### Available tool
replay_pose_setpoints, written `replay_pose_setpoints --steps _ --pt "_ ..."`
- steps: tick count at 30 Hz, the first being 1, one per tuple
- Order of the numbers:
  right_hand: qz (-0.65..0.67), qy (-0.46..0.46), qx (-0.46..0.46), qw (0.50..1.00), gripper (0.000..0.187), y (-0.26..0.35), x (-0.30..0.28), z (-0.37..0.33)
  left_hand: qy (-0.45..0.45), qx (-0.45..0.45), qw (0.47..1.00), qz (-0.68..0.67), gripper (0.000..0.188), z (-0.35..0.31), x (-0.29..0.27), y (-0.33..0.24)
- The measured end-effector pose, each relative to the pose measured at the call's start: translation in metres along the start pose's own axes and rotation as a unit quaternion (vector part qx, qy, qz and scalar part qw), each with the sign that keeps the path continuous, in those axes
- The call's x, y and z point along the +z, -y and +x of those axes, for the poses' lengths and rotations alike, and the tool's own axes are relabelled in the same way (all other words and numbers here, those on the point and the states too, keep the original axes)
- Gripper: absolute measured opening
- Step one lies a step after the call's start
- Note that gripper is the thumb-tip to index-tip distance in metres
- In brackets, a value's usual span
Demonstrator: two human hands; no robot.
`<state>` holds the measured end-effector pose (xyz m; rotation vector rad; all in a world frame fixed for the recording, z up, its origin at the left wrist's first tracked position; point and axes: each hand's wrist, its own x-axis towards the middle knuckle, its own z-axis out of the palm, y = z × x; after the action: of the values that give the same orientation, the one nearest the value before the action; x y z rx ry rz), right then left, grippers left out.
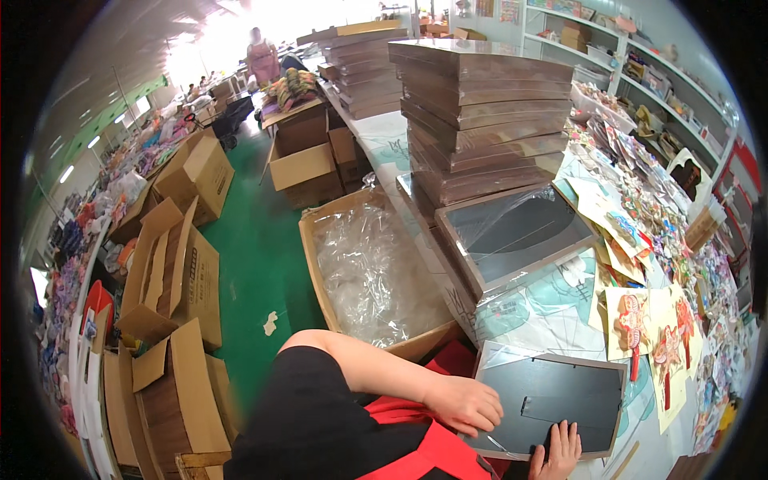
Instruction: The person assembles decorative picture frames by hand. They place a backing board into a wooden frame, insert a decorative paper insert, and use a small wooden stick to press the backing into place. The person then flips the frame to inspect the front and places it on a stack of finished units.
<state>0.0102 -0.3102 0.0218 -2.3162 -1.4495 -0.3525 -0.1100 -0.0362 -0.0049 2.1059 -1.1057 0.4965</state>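
— Black on its upward side, the frame (556, 384) catches my eye first. Where does it lie?

— Flat on the table (552, 316), at the near edge, directly in front of the person. I'd guess it's that way up to give access to the back.

— And the hands?

— The right hand (559, 450) is spread, fingers laid on the frame's near side and thumb apart; it looks like a steadying touch rather than a grasp. The left hand (466, 405) is half curled over the left edge. Whether its fingertips pinch anything, I can't tell.

— Why is the box (318, 254) of film (372, 268) on the left?

— Probably for easy reach: it sits just beside the table, full of crumpled clear film. Beyond the frame lies a wrapped frame (512, 236), glossy with film, just in front of the tall stack (484, 120). Piling them flat likely saves table space.

— Any labels to read?

— Dark print runs down a carton (196, 280) on the left, and another carton (206, 184) behind it shows some too, though small and slanted. No brand stands out. The table has faint print and sketchy lines. The cards (628, 324) on the right carry red ornaments (666, 348); any lettering there is too small to make out.
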Motion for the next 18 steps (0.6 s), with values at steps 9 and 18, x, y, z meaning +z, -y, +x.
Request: replay_pose_setpoints --steps 9,18 --pt "-0.003 -0.018 0.004 1.0 0.039 0.001 0.001 0.0 0.038 -0.036 0.998 0.032 0.051 -0.019 -0.005 -0.014" --pt "-0.068 -0.069 0.082 0.992 0.033 0.006 0.007 -0.004 0.139 -0.152 0.977 0.045 0.062 0.006 -0.02 0.005"
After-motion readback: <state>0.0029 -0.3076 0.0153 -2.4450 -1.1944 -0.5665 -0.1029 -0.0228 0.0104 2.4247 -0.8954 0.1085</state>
